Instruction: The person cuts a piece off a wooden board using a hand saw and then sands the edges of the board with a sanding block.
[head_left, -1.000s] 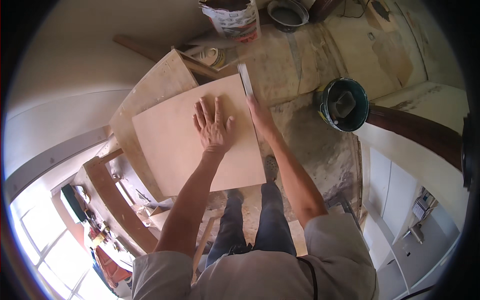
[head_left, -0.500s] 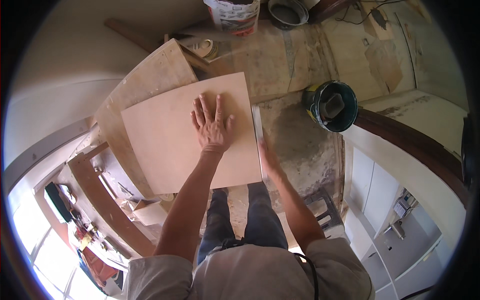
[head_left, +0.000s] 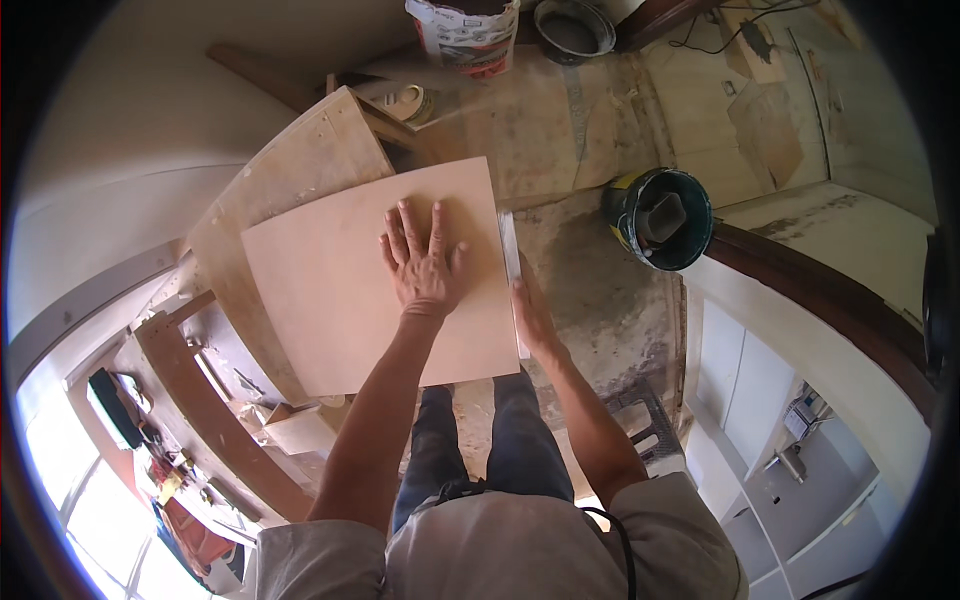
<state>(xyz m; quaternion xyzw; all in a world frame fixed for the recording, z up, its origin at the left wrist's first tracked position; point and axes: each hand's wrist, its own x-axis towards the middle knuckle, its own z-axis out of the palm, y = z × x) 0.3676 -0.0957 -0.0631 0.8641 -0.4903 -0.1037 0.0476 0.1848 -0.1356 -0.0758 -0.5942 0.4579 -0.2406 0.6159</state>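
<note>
A smooth, pale tan wooden board [head_left: 330, 290] lies on a worn wooden bench [head_left: 290, 165], its near edge jutting out over my legs. My left hand [head_left: 424, 272] rests flat on the board's upper face, right of its middle, with the fingers spread. Along the board's right edge runs a narrow whitish strip [head_left: 509, 240]; its exact kind is unclear. My right hand [head_left: 534, 312] grips this strip from the outer side, the thumb up against it. The other fingers are partly hidden behind the strip and hand.
A dark green bucket [head_left: 640, 240] holding a grey block-shaped item stands to the right. At the back are a white and red sack [head_left: 465, 40] and a black basin [head_left: 572, 30]. Shelving [head_left: 790, 520] is at lower right; a tool-laden ledge [head_left: 160, 450] is at left.
The right hand, smeared by motion before, shows sharper now and has shifted slightly along the board's right edge. My left hand stays flat on the board. The whole view has tilted a little.
</note>
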